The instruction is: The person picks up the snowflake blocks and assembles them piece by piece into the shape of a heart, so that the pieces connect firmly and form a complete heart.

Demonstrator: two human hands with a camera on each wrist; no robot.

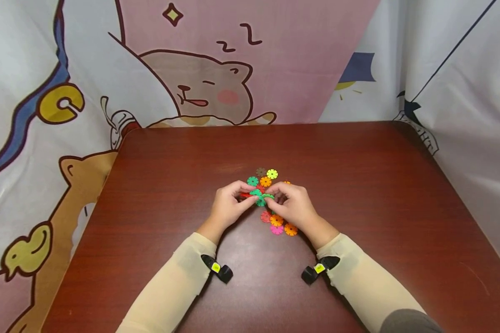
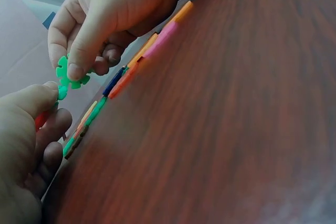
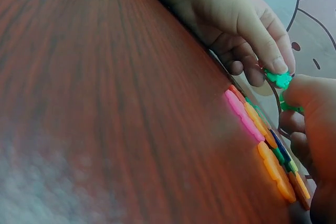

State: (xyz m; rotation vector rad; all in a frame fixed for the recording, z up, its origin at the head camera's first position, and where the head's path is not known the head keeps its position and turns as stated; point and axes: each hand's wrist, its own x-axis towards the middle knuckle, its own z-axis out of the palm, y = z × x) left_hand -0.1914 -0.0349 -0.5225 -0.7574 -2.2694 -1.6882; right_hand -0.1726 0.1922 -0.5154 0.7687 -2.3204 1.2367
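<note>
Both hands meet above the middle of the table. My left hand [image 1: 228, 204] pinches a teal snowflake disc [image 1: 260, 201], a flat round plastic piece with notches round its rim. A red piece [image 1: 246, 195] shows between the fingers of the same hand. My right hand [image 1: 295, 206] pinches a brighter green snowflake disc [image 2: 64, 76] between thumb and forefinger. Its edge meets the teal disc, but whether their notches are interlocked I cannot tell. The fingers partly cover both pieces.
Loose snowflake discs lie flat on the brown table [image 1: 171, 175] around the hands. Beyond the fingers are a yellow disc [image 1: 272, 174], a brown disc [image 1: 260, 171] and others. Nearer lie a pink disc [image 1: 277, 230] and an orange disc [image 1: 290, 229]. A printed curtain [image 1: 291, 60] hangs behind.
</note>
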